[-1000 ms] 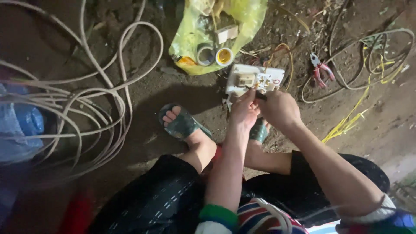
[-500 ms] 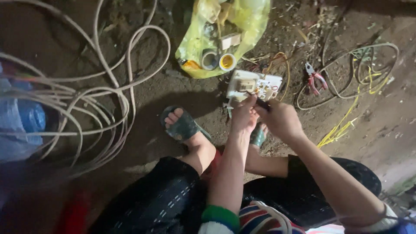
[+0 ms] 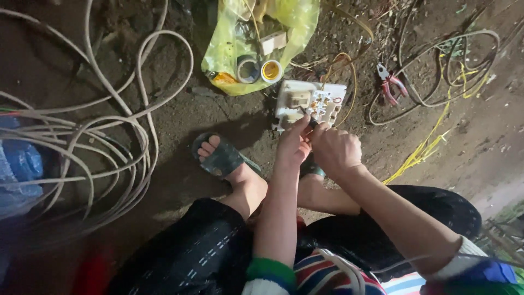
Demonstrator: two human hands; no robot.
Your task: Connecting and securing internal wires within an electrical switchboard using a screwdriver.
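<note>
Head view: switch plate (image 3: 309, 102) lying face-down on dirt, just below yellow bag (image 3: 256, 38). Your left hand (image 3: 293, 145) pinching dark slim tool (image 3: 308, 117) against plate. Your right hand (image 3: 335, 150) closing in fist beside it; contents cannot tell. Red-handled pliers (image 3: 389, 82) lying near, right.

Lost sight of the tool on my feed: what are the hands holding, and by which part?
Both hands, left hand and right hand, pinch a thin dark tool by its near end; its tip meets the white switch plate.
</note>
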